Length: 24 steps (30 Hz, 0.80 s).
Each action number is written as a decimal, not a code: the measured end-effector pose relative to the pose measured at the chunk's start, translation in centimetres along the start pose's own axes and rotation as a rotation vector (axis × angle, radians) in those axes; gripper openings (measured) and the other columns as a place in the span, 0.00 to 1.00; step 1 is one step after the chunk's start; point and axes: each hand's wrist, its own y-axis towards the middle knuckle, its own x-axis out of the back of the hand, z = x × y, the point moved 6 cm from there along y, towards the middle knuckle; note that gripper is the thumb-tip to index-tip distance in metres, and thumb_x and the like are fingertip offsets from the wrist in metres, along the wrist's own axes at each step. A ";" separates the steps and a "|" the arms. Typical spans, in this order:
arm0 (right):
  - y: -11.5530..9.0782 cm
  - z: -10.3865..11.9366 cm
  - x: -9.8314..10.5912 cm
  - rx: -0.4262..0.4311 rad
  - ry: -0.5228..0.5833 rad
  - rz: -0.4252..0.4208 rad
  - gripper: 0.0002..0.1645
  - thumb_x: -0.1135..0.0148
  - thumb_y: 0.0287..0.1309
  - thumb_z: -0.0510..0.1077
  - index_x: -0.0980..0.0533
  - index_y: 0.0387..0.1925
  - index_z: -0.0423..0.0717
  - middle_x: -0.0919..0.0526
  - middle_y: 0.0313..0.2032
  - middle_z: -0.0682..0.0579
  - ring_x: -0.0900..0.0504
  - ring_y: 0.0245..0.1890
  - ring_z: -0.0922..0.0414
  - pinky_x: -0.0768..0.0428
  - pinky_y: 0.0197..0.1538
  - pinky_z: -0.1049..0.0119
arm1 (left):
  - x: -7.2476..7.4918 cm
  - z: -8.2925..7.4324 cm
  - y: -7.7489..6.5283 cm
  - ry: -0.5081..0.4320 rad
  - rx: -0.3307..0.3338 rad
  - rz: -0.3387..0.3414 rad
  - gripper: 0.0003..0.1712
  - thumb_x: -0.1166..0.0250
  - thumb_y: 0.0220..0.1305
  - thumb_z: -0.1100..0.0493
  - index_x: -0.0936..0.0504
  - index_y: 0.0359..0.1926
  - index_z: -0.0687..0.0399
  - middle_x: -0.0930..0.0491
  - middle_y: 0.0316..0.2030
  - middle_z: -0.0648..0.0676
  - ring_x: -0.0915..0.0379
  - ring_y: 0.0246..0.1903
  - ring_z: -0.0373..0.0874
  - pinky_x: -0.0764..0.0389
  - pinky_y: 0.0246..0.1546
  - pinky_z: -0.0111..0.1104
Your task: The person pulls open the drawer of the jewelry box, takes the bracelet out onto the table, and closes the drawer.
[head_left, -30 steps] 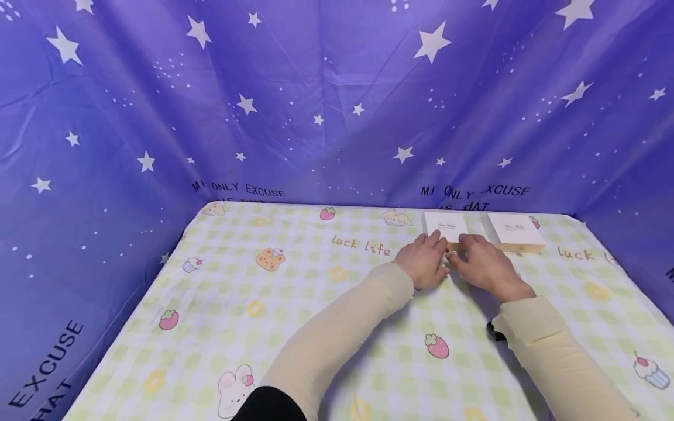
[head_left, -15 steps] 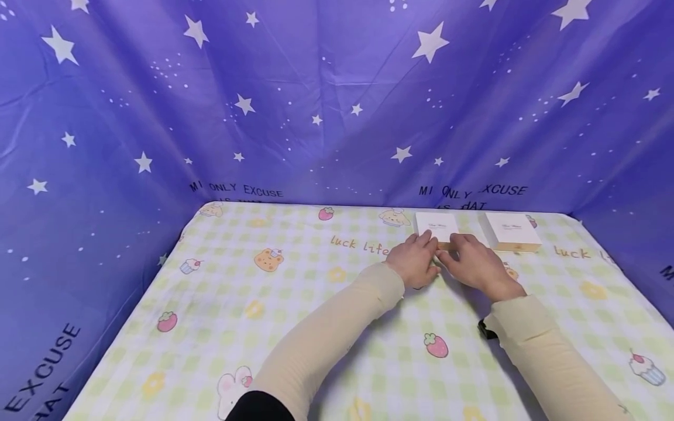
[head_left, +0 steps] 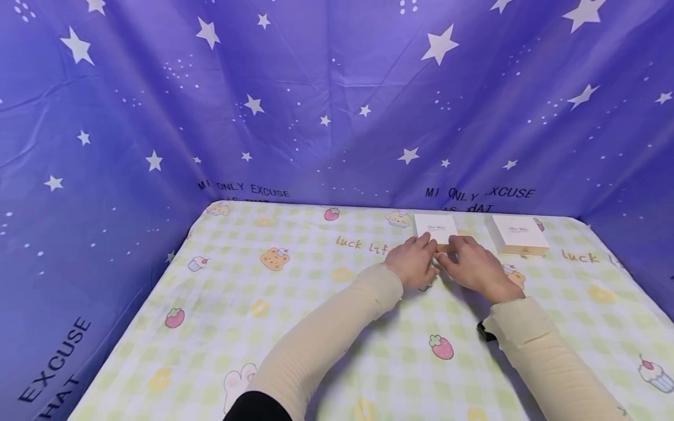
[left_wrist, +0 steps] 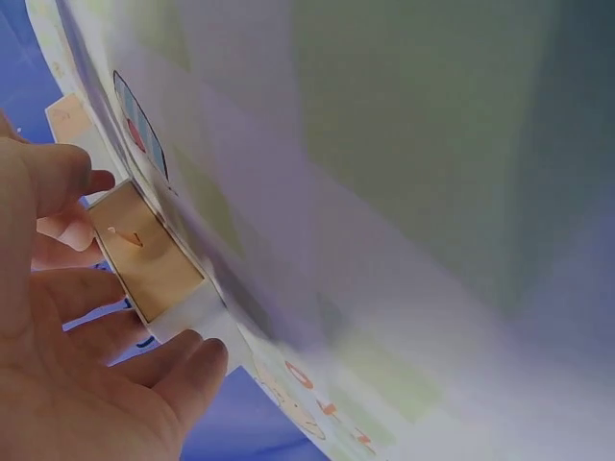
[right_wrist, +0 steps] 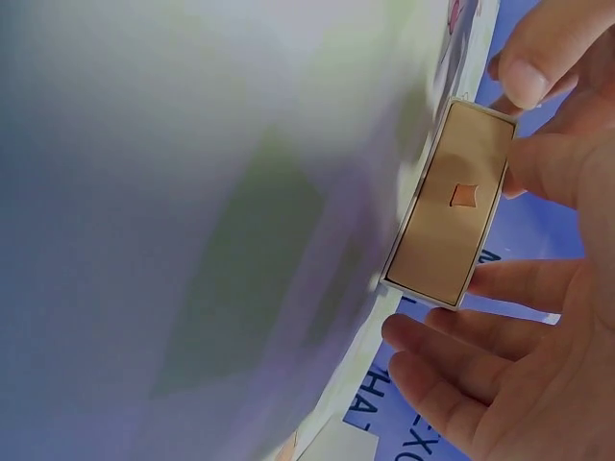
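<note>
Two small white slide boxes with tan drawer fronts are in the head view. My left hand and right hand hold the left box between them, one at each front corner, with fingertips along its sides and top edge. Its tan drawer front faces the left wrist camera, with a small cut notch at the centre. In the right wrist view the same notch shows, and the drawer sits inside the white sleeve. Part of the box's near side is hidden by fingers in the head view.
A matching white box stands to the right of the held one, with a gap between. Underneath is a checked tablecloth with printed cartoons. A purple star-patterned curtain rises right behind the table's far edge.
Both hands have slid the held box to the left, widening the gap to the right-hand box. Most of that shift came in the first half second.
</note>
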 end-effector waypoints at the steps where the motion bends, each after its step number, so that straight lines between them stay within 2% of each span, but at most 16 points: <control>1: 0.0 0.1 0.1 0.004 -0.002 -0.006 0.38 0.53 0.67 0.61 0.37 0.62 0.34 0.37 0.61 0.28 0.32 0.55 0.30 0.31 0.51 0.35 | 0.0 0.0 0.0 0.002 -0.001 0.000 0.38 0.50 0.68 0.37 0.45 0.73 0.46 0.51 0.73 0.49 0.46 0.68 0.46 0.39 0.64 0.31; 5: 0.0 0.4 0.2 0.016 -0.006 -0.019 0.37 0.52 0.67 0.59 0.37 0.62 0.33 0.36 0.60 0.28 0.31 0.54 0.30 0.31 0.49 0.36 | 0.2 0.2 0.0 0.002 -0.006 0.000 0.38 0.49 0.68 0.38 0.44 0.72 0.46 0.50 0.73 0.49 0.45 0.67 0.46 0.37 0.63 0.32; 11: 0.0 0.9 0.0 0.026 -0.009 -0.028 0.32 0.49 0.66 0.57 0.34 0.59 0.35 0.31 0.54 0.31 0.27 0.48 0.33 0.28 0.44 0.38 | 0.1 0.6 -0.2 -0.016 -0.002 0.015 0.38 0.47 0.67 0.38 0.43 0.72 0.46 0.49 0.72 0.49 0.45 0.68 0.46 0.39 0.64 0.32; 17: 0.0 1.3 -0.3 0.022 -0.003 -0.022 0.36 0.49 0.66 0.57 0.36 0.62 0.33 0.36 0.60 0.29 0.32 0.56 0.30 0.32 0.52 0.36 | 0.1 0.9 -0.7 -0.031 0.004 0.013 0.37 0.46 0.67 0.38 0.42 0.71 0.46 0.49 0.72 0.49 0.45 0.68 0.46 0.40 0.65 0.33; 24: 0.1 1.8 -0.6 0.032 -0.005 -0.021 0.36 0.49 0.66 0.57 0.36 0.62 0.33 0.37 0.61 0.29 0.34 0.58 0.31 0.33 0.55 0.36 | 0.3 1.3 -1.3 -0.016 0.002 -0.020 0.34 0.46 0.66 0.38 0.37 0.67 0.46 0.43 0.70 0.49 0.39 0.64 0.47 0.31 0.59 0.37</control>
